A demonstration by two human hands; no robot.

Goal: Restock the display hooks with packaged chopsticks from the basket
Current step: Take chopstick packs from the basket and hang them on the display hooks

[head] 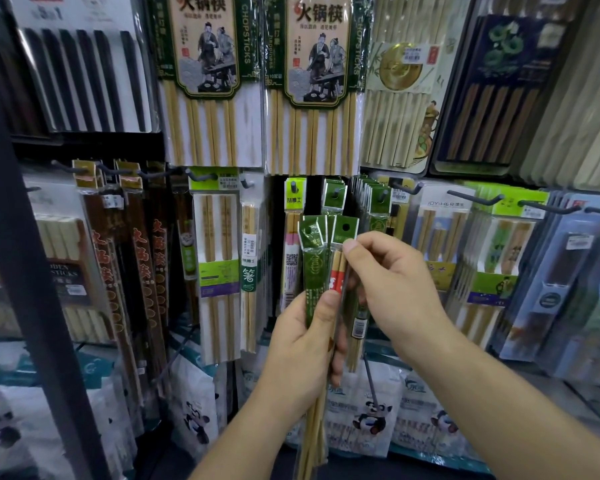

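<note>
Looking through the head view, I see both hands raised in front of the display rack. Left hand (303,341) is closed round a bundle of green packets (314,268), gripping it about mid-length with the thumb across the front. The packets stand upright and the bamboo sticks trail down below the fist. Right hand (395,282) pinches the front packet (346,227) near its top, thumb (350,244) pressed on the green header just under the punched hole, fingers curled. That packet leans slightly right of the rest of the bundle.

The bundle tops sit just below a hook (336,192) carrying matching green packets; I can't tell if the held ones touch the hung ones. The next hook (382,195) to the right holds a thick stack of the same green headers. To the left hangs a pink-edged packet (293,244), then lime-headed bamboo packs (215,244).

Above, two big hot-pot chopstick packs (205,81) hang side by side. Far left are dark lacquered sets (136,271), beside a black post (25,271). On the right, carded sets (499,254) hang on longer hooks. Along the bottom sit white panda bags (371,417).
</note>
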